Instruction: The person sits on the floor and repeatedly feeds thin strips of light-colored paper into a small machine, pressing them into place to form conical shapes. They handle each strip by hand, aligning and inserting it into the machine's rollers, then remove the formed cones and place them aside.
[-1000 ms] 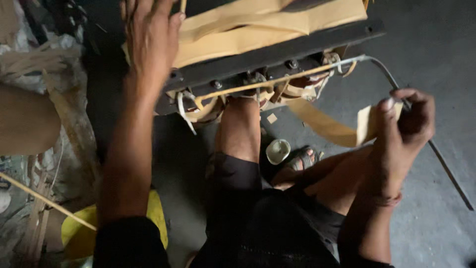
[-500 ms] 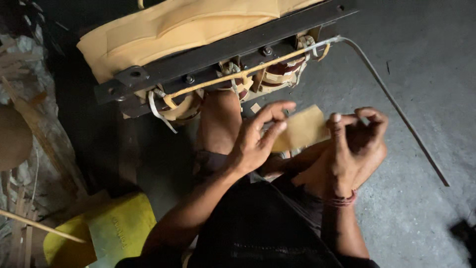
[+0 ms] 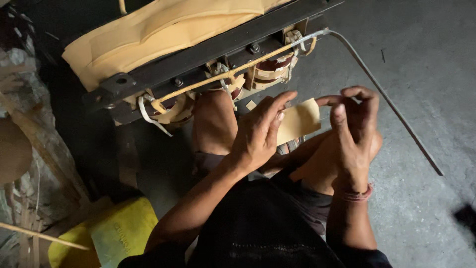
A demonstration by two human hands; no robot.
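Package: a flat yellow bag point(image 3: 116, 233) with faint print lies on the floor by my left elbow.
Labels, signs, screens: none.

Dark shorts point(image 3: 258, 223) are worn, below the bare left hand point(image 3: 258, 134). A reddish thread band point(image 3: 358, 194) is tied round the wrist under the right hand point(image 3: 354, 134); both forearms are left uncovered.

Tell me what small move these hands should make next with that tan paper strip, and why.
Probably carry the paper strip up toward the coils under the black frame. Both the left hand and the right hand pinch it flat just below those coils, where similar tan strips already sit tucked between the windings.
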